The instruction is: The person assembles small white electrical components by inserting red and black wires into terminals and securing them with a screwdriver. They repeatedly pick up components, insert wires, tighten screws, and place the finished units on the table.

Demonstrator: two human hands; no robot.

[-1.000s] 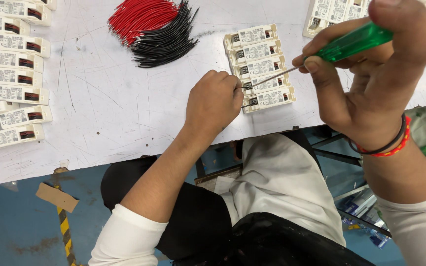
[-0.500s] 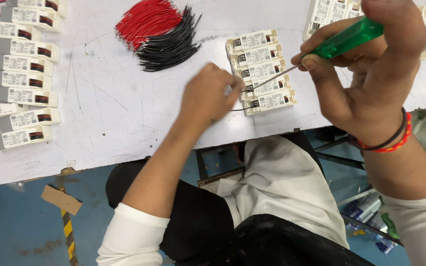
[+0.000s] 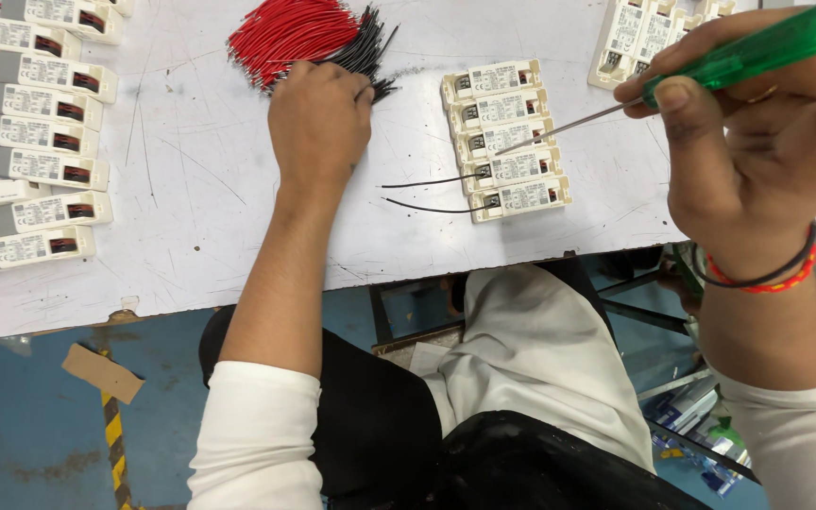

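**Left hand at the wire bundle, right hand holding a screwdriver over the stacked modules**

The left hand [image 3: 318, 118] lies palm-down on the white, scratched worktable [image 3: 200, 217], near its far edge, with its fingers curled down into the loose bundle of short red wires [image 3: 285, 33] and short black wires [image 3: 365, 52]. Whether the fingertips have pinched a wire cannot be told, since the back of the hand hides them.

The right hand [image 3: 757, 151] is raised above the table's right side, fingers closed around the translucent green handle of a screwdriver [image 3: 757, 52]. The thumb presses along the handle and the thin metal shaft slopes down and left, its tip resting at the middle of a row of five small white rectangular plastic modules [image 3: 502, 137], which lie side by side close to the near edge. The two modules nearest that edge each have a thin black wire [image 3: 427, 181] sticking out of the left end and lying flat on the table. A red and black cord bracelet [image 3: 757, 279] circles the right wrist.

Along the left edge of the table lies a column of similar white modules [image 3: 40, 132], some with red wires trailing off leftwards. More white modules [image 3: 635, 28] sit at the far right corner, behind the screwdriver.
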